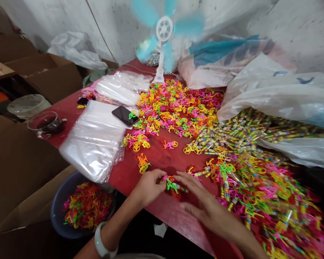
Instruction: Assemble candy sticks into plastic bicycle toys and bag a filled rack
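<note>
My left hand (151, 185) pinches a small cluster of plastic toy bicycles (172, 186) in green, pink and red over the table's front edge. A thin, colourfully wrapped stick (183, 189) shows beside the cluster. My right hand (202, 199) is just right of it, fingers apart; whether its fingertips touch the cluster I cannot tell. Just beyond my left hand lies a little group of orange and green toy bicycles (143, 163). To the right, a big heap of toy bicycles (270, 194) is mixed with wrapped sticks (232, 135).
Clear plastic bags (94, 140) lie at left with a phone (124, 115) beside them. A running fan (164, 28) stands behind another bicycle pile (175, 104). A glass cup (47, 122) sits near the left edge, above a blue basin (56, 212). White sacks (280, 86) fill the back right.
</note>
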Available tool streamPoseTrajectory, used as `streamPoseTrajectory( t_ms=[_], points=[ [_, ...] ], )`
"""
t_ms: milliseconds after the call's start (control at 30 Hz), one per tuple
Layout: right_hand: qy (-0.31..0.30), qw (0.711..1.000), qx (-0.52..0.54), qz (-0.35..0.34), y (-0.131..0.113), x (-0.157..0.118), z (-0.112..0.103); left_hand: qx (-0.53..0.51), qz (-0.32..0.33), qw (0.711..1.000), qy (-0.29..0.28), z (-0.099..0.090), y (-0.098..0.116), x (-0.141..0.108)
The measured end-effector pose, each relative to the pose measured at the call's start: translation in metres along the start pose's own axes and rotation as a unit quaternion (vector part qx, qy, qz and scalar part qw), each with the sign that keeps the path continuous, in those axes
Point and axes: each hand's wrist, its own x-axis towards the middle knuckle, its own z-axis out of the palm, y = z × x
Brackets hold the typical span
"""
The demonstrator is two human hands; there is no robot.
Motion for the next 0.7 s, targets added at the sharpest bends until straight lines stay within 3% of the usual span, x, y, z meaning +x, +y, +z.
streamPoseTrajectory(
  t_ms=[133, 233, 300, 500, 600, 700],
  points=[
    [0.08, 0.985, -0.126, -0.092, 0.002, 0.001, 0.017, -0.124, -0.08, 0.987, -0.063, 0.004, 0.007, 0.0],
    [0.125, 0.981, -0.098, -0.11, 0.01, 0.006, 0.03, -0.154, -0.098, 0.98, -0.084, 0.001, 0.013, -0.003],
    [0.121, 0.985, -0.062, -0.11, 0.013, 0.007, 0.03, -0.169, -0.112, 0.972, -0.118, -0.004, 0.015, -0.004],
    [0.017, 0.991, 0.118, 0.054, 0.007, 0.009, 0.006, -0.145, -0.083, 0.973, -0.159, -0.021, 0.014, -0.007],
    [-0.011, 0.979, 0.182, 0.087, 0.014, 0.014, -0.001, -0.183, -0.087, 0.971, -0.13, -0.022, 0.011, -0.006],
    [0.145, 0.98, 0.085, 0.103, 0.033, 0.016, -0.011, -0.285, -0.112, 0.951, -0.043, -0.02, 0.006, -0.004]
  ],
)
